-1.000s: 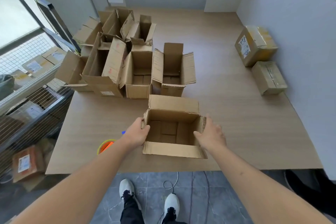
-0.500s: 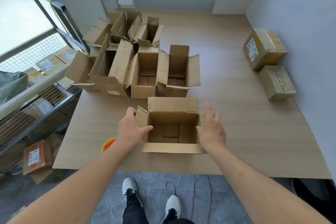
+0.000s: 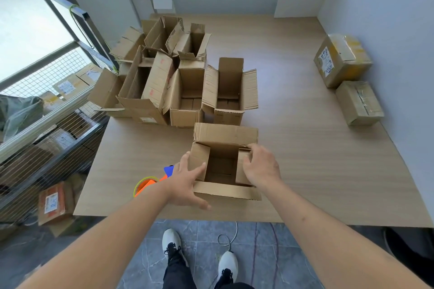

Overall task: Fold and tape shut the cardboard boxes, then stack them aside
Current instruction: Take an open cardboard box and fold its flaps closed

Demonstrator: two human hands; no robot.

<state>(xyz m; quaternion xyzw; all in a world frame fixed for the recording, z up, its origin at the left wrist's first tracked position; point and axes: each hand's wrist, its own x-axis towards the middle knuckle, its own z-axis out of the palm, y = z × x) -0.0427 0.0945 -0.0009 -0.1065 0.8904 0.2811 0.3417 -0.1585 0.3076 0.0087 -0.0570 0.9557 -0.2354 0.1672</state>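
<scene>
An open cardboard box [image 3: 225,159] sits near the front edge of a wooden bench [image 3: 317,171]. Its far flap stands up and its near flap hangs outward. The left hand [image 3: 187,183] presses the left side flap inward, fingers straight, gripping nothing. The right hand [image 3: 261,168] curls over the right side flap, its grip closed on that flap's edge. Behind stands a cluster of open boxes [image 3: 178,82]. Two taped boxes [image 3: 347,77] rest by the right wall. An orange tape dispenser [image 3: 146,185] lies just left of the left wrist.
</scene>
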